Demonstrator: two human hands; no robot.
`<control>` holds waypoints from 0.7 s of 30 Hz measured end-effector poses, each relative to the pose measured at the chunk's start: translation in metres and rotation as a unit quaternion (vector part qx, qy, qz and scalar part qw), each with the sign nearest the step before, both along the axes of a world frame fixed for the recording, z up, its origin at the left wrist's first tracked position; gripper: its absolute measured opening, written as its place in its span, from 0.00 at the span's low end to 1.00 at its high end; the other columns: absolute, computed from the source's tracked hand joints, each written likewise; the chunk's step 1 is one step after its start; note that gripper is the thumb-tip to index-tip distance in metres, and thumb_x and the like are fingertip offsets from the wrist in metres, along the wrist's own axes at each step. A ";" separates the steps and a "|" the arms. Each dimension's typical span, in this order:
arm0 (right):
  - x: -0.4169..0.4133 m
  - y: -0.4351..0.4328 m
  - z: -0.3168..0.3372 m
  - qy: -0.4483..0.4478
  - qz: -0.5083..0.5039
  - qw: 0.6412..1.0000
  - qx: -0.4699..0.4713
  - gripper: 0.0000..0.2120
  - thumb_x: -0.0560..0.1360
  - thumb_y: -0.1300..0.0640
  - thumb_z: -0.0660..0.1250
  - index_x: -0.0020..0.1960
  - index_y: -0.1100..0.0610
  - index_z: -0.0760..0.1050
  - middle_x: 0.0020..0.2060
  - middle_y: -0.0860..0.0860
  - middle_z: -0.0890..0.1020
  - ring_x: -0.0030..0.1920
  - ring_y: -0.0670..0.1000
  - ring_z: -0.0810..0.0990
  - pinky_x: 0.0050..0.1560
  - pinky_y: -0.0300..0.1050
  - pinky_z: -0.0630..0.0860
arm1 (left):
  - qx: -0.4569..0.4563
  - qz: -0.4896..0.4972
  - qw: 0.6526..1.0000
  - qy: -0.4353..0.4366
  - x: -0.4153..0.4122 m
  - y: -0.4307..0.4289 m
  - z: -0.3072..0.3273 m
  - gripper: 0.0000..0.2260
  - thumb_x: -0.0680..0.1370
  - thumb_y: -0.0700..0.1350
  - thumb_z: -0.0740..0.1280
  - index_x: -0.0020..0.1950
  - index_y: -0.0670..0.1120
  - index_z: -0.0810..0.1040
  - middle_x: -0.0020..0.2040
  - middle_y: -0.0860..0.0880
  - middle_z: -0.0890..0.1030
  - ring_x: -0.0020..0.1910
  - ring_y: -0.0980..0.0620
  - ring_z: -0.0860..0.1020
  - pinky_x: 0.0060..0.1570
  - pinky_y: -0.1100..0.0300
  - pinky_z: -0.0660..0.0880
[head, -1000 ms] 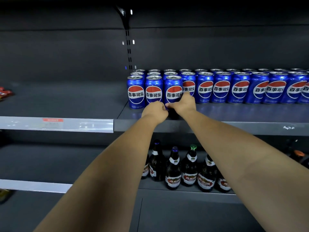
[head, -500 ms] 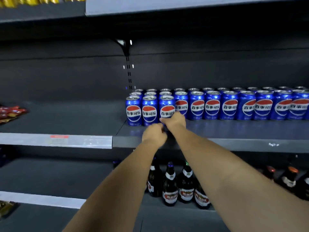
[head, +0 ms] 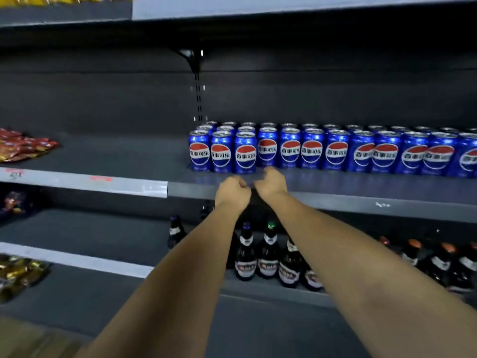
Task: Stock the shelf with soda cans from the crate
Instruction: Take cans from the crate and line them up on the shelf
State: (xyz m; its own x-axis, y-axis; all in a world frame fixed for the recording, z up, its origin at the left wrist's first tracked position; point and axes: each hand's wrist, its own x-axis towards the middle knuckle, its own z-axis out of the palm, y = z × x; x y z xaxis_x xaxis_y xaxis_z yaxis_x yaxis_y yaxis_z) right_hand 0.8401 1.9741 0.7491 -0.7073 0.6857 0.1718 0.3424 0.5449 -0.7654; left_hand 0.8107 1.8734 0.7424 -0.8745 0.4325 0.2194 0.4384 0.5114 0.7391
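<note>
Blue soda cans [head: 312,151] stand in rows several deep on the right half of the middle grey shelf [head: 361,184]. The three leftmost front cans [head: 245,153] sit a little forward of the rest. My left hand [head: 233,191] and my right hand [head: 271,183] hover side by side at the shelf's front edge, just below and in front of those cans. Both have their fingers curled in, knuckles nearly touching, and neither touches a can. I see nothing held in either hand. No crate is in view.
The left half of the middle shelf [head: 116,153] is bare apart from red snack packets [head: 23,146] at the far left. Dark glass bottles [head: 268,257] stand on the shelf below. Gold packets [head: 18,275] lie at the lower left. Another shelf [head: 258,6] runs overhead.
Both hands have drawn back from the front cans toward the shelf's edge. The camera has tilted up and pulled back, so the upper shelf now shows.
</note>
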 end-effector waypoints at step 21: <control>0.221 0.018 -0.154 -0.268 0.015 0.918 -0.291 0.11 0.77 0.56 0.65 0.57 0.61 0.73 0.41 0.55 0.79 0.39 0.53 0.79 0.46 0.46 0.74 | -0.143 -0.061 0.967 -0.202 0.180 0.002 -0.148 0.14 0.77 0.38 0.59 0.32 0.44 0.63 0.33 0.45 0.68 0.33 0.49 0.67 0.35 0.58 0.63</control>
State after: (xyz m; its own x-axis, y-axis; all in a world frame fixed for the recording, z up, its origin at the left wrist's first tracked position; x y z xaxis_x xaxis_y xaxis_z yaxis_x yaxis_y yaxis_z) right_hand 1.0607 1.9920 0.5955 -0.6034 0.5294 -0.5964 0.7466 0.1123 -0.6557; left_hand 0.9909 1.8751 0.5944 -0.8025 0.5309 -0.2724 0.2143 0.6825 0.6988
